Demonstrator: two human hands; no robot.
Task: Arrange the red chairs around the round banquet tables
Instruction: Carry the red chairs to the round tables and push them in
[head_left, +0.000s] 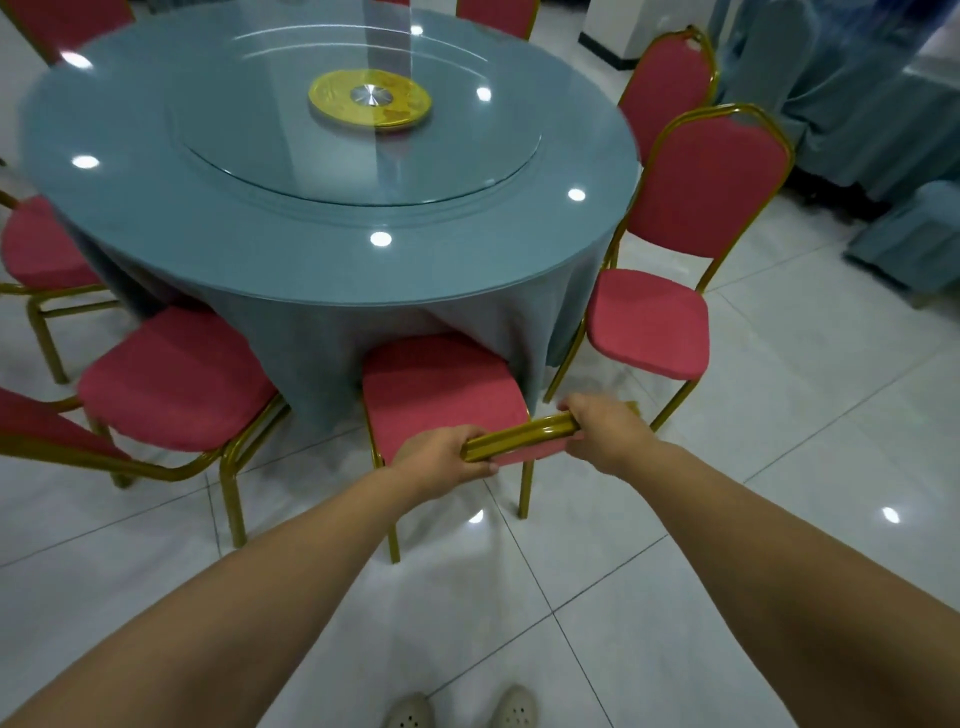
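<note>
- Gripping the gold metal top rail of the red padded chair, left hand and right hand curled round it.
- Sat near the round blue-clothed banquet table, seat front just under the cloth.
- Best pushed straight in, level, clear of the neighbouring red chair on the right.

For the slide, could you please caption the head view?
Both hands, left hand and right hand, grip a red chair at the round table.

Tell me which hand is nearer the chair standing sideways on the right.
Right. The right hand grips the held chair's top rail at the end beside that sideways chair; the left hand grips the far end.
</note>
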